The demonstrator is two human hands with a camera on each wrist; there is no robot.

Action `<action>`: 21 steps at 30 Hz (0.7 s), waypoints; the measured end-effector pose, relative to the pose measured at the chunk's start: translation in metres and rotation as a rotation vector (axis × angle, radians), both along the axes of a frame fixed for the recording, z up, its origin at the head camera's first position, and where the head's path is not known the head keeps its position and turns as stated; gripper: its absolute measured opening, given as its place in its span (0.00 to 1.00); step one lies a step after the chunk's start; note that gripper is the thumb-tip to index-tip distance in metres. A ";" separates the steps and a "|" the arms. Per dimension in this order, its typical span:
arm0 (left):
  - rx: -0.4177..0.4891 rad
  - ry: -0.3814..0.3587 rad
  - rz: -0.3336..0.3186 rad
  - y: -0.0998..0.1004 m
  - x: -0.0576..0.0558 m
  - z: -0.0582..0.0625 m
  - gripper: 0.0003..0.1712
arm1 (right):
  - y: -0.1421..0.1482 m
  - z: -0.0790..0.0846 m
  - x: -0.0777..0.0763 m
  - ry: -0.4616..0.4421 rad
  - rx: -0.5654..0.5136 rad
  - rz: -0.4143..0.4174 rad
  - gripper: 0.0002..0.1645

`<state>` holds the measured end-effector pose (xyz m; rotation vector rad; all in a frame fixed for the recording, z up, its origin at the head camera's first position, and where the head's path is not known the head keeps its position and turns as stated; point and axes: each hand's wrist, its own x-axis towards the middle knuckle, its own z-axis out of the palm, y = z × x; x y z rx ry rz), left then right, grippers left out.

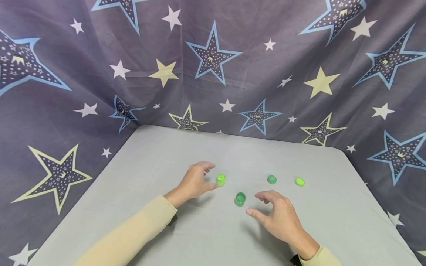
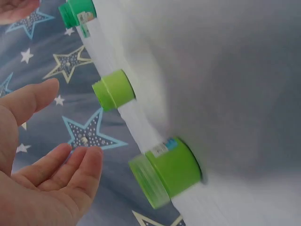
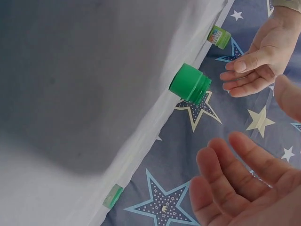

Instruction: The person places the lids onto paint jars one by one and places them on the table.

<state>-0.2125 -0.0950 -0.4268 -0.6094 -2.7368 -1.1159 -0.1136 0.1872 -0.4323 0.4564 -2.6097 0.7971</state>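
Beside a small light green jar, my left hand hovers with its fingers spread and loosely bent, holding nothing. A small dark green jar stands upright nearer the front, to the left of my right hand. That hand's thumb and fingers are apart, with a gap between them and the jar. In the right wrist view the dark green jar shows a threaded neck. The left wrist view shows a light green jar with a clear rim, plus another yellow-green container that I cannot match to the head view.
To the right on the pale grey table lie a dark green lid and a light green lid, both low and round. A dark curtain printed with stars hangs behind and to the sides.
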 end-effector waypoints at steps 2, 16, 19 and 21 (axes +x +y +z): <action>-0.001 -0.020 -0.001 0.005 -0.001 0.000 0.39 | 0.001 0.000 0.000 0.007 -0.003 -0.005 0.26; -0.043 -0.130 0.058 0.028 -0.007 -0.002 0.38 | 0.004 0.000 -0.001 0.027 -0.009 -0.028 0.25; -0.044 -0.151 0.070 0.030 -0.009 -0.004 0.38 | 0.004 0.000 -0.001 0.019 -0.016 -0.029 0.25; -0.046 -0.151 0.075 0.032 -0.010 -0.006 0.38 | 0.004 0.001 -0.002 0.015 -0.021 -0.028 0.25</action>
